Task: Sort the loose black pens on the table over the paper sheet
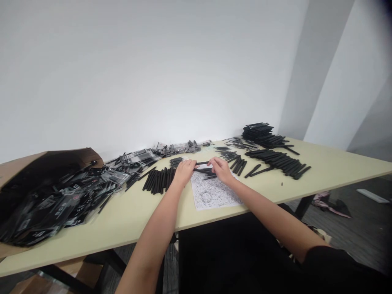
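My left hand (184, 170) and my right hand (221, 169) reach out over a pale yellow table (337, 163). Between them they hold a thin black pen (202, 163) by its two ends, fingers curled around it. Under the hands lies a printed sheet of paper (214, 192) with a few more black pen parts (206, 173) on its far edge. A row of black pen barrels (157, 180) lies just left of my left hand.
A brown cardboard box (36, 163) at the left spills black packaged pens (61, 196) over the table. More packets (171, 149) lie along the wall. Rows and stacks of black pens (277, 161) fill the right side, with a tall stack (260, 132) behind.
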Available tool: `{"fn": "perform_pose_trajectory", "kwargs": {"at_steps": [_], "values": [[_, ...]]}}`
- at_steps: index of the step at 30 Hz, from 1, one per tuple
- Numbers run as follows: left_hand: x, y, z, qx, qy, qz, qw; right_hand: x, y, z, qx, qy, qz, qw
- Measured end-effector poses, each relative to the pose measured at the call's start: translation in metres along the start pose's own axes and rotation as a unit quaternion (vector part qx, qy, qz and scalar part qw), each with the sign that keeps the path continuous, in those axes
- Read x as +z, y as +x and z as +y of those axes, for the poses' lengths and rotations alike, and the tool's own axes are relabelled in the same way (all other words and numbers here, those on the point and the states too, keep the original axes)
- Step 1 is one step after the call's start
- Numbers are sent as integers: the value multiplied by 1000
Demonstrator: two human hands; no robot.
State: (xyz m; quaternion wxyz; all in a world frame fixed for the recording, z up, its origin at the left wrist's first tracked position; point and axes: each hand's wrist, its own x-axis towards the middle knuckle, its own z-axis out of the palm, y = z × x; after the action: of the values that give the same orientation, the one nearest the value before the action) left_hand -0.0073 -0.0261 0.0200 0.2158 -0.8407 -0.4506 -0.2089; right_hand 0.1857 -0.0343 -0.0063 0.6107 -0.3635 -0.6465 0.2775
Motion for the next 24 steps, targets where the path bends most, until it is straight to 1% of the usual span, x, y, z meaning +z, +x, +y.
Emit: {"fn": "perform_pose_trajectory", "kwargs": {"at_steps": [3,5,8,10,12,16,24], "values": [[-1,0,0,26,-12,-7,1000,-1,1,1,25,-26,21,999],[-1,0,1,29,-10,-3,1000,-3,2,-1,29,-95,39,994],[0,0,2,14,1,12,1000,-7,1,-5,30,-211,49,976],[0,0,2,3,11,19,1000,-7,2,-7,22,-244,43,968],[1,0,2,-5,20,23,1000,-7,3,-6,7,-239,40,970],[0,-1,4,-17,25,25,999,-4,6,0,-13,-200,56,978],[-3,-2,3,-36,4,-11,999,-3,8,6,-34,-163,30,986]]}}
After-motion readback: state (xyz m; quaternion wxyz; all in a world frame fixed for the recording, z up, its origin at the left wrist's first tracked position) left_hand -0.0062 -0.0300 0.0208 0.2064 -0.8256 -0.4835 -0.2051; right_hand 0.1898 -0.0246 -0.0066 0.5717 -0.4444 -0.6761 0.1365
